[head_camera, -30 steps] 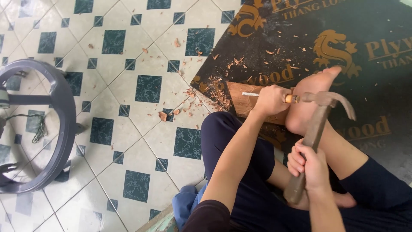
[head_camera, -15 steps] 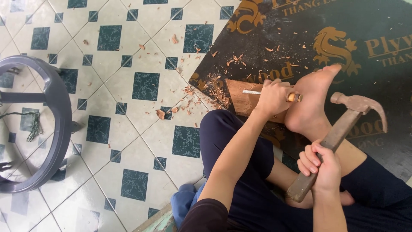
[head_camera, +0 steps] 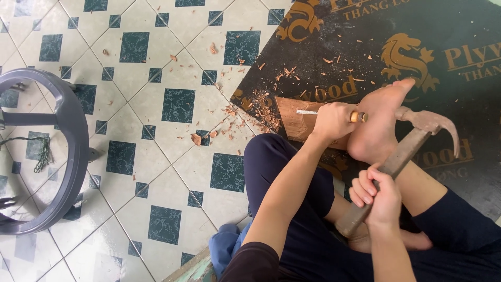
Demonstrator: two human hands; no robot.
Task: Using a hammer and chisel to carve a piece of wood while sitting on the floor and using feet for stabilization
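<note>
On the black board (head_camera: 417,31), left fingers (head_camera: 329,122) grip a chisel (head_camera: 334,114); right fingers (head_camera: 365,190) clasp a hammer (head_camera: 402,156).

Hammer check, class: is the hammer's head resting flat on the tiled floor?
No: the right hand holds the hammer raised by its wooden handle, its head up beside the bare foot, above the dark board.
</note>
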